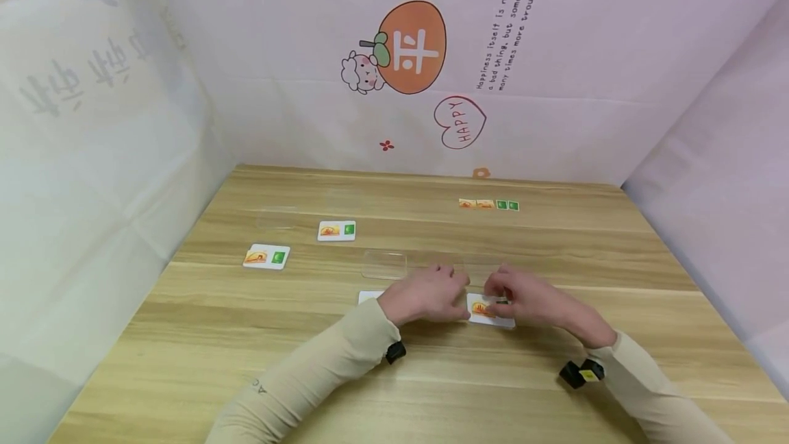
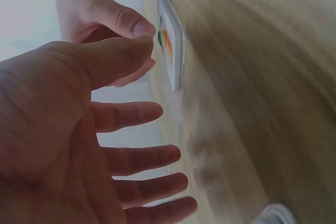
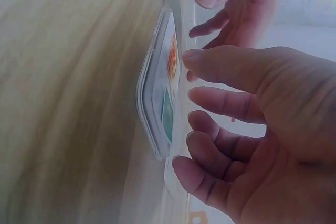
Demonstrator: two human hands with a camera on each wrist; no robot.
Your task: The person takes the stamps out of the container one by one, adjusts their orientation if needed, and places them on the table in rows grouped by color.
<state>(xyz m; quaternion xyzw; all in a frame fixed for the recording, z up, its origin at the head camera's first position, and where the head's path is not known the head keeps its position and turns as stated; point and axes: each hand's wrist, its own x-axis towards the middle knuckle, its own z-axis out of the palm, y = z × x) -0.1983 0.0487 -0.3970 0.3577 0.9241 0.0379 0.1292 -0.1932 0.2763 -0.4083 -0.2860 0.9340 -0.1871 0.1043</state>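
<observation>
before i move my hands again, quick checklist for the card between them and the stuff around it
1. Card lying flat on the table: ok.
2. Orange sticker and green sticker both on that card: ok.
3. Left hand free: ok, fingers extended, nothing visible in it.
4. Right hand off the card: cannot tell; its thumb overlaps the card in the head view.
5. Card by the left sleeve fully visible: not ok, mostly covered.
6. Row of spare stickers in view: ok, two orange, two green.
</observation>
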